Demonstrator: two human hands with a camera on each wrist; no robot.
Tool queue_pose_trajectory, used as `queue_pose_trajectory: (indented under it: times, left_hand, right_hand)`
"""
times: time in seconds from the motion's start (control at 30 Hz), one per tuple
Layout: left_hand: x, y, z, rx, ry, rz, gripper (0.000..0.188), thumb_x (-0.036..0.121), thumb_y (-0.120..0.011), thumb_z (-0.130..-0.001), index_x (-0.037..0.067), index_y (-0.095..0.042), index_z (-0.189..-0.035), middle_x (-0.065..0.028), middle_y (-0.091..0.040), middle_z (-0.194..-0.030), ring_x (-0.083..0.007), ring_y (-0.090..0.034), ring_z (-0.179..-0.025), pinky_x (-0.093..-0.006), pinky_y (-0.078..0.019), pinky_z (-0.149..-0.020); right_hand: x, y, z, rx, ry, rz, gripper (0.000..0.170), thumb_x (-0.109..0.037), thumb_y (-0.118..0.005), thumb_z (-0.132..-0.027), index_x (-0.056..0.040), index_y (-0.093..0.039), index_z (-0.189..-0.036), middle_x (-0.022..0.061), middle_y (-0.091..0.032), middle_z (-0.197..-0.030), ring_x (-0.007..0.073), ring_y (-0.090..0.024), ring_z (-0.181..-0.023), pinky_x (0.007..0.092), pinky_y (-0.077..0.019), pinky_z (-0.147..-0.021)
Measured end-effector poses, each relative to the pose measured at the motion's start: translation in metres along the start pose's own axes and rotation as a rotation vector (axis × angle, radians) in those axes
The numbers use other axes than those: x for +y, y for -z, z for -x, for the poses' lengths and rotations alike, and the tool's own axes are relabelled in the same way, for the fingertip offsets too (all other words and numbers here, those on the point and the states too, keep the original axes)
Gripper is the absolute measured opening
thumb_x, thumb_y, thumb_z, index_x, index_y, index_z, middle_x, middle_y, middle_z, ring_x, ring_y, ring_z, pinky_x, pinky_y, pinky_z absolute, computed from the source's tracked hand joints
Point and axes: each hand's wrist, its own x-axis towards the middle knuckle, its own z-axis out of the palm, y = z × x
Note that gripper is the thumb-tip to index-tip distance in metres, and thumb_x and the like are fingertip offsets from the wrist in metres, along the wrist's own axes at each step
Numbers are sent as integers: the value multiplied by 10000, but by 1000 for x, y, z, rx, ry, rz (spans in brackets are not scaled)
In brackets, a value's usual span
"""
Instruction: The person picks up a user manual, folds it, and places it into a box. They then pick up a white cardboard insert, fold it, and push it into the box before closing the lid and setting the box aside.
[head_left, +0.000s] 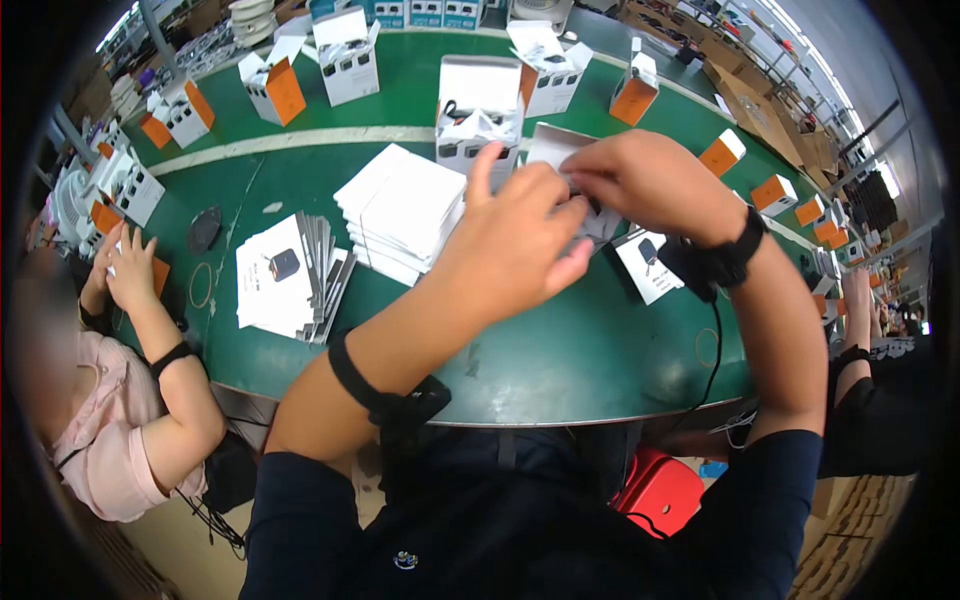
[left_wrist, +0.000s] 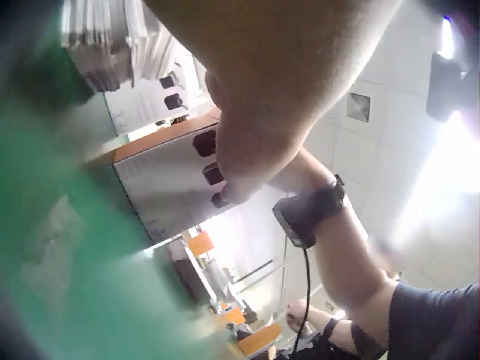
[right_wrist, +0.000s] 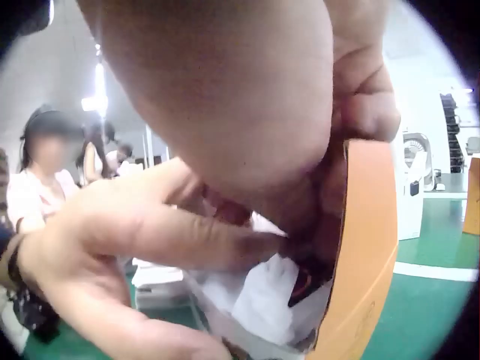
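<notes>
You had the open box [right_wrist: 365, 244] on the tabletop [head_left: 500, 375], left hand [head_left: 520, 232] loosely spread at its rim, right hand [head_left: 650, 180] reaching inside, grip impossible to tell, so steadying the walls while tucking white wrapping [right_wrist: 262, 307] gently probably suited best.

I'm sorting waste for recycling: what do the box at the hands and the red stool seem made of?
The box: likely cardboard, smooth orange side, judging by its thin cut edge. The red stool: probably plastic, slightly glossy, evenly coloured.
</notes>
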Motion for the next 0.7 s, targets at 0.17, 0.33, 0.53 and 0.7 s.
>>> queue_pose_trajectory:
  times: [0.17, 0.33, 0.53, 0.7]
  left_hand:
    - [-16, -10, 18, 392, 728, 911, 312, 142, -576, -1025, 76, -587, -1329, -73, -626, -1225, -164, -599, -1063, -322, -491, -843]
    - [-19, -21, -2, -123, 1061, 1108, 403, 241, -576, -1056, 35, -511, -1395, -45, -630, -1240, -109, -599, -1010, -255, -484, -777]
    - [-16, -33, 12, -247, 771, 1007, 413, 82, -704, -935, 46, -555, -1318, -78, -617, -1271, -140, -612, -1159, -326, -496, -1011]
    - [-15, -20, 15, -209, 41, 890, 311, 121, -737, -924, 72, -698, -1228, -146, -629, -1381, -335, -562, -1305, -449, -410, -1129]
  right_hand:
    - [41, -46, 89, 462, -435, -805, 227, -197, -626, -1044, 6, -679, -1132, 33, -688, -871, 84, -625, -714, 238, -504, -636]
    - [32, -91, 77, 476, -476, -1082, 430, -285, -690, -1017, -23, -575, -1338, 44, -697, -1144, 97, -664, -778, 242, -524, -655]
    - [19, -92, 75, 300, -453, -1232, 328, -142, -700, -988, -25, -558, -1261, 33, -673, -1102, 50, -626, -732, 206, -511, -622]
    - [23, -127, 88, 584, 90, -1145, 300, 9, -680, -943, -52, -585, -1221, 122, -552, -1402, 133, -580, -1151, 279, -511, -912]
